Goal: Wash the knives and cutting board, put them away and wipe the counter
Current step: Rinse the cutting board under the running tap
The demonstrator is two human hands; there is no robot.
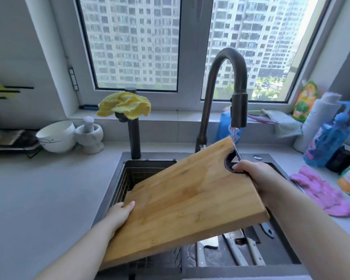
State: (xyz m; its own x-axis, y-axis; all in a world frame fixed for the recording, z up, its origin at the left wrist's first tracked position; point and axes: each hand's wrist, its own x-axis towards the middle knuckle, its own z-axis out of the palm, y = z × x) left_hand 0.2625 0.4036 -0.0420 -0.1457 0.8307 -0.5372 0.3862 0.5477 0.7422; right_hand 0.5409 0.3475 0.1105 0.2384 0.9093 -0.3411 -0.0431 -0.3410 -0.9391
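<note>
I hold a wooden cutting board (182, 199) tilted over the dark sink (279, 235). My left hand (119, 214) grips its near left edge, thumb on top. My right hand (257, 176) grips the far right edge, thumb hooked in the round handle cut-out. Water runs from the tall dark faucet (238, 110) onto the board's far corner. Several knives with pale handles (234, 253) lie in the wet sink below the board.
A wire basket (133, 176) fills the sink's left half. A yellow cloth (123, 107) hangs on a dark post. A white bowl (57, 136) and mortar (89, 136) stand at left. A pink cloth (323, 193) and blue soap bottle (325, 142) are on the right counter.
</note>
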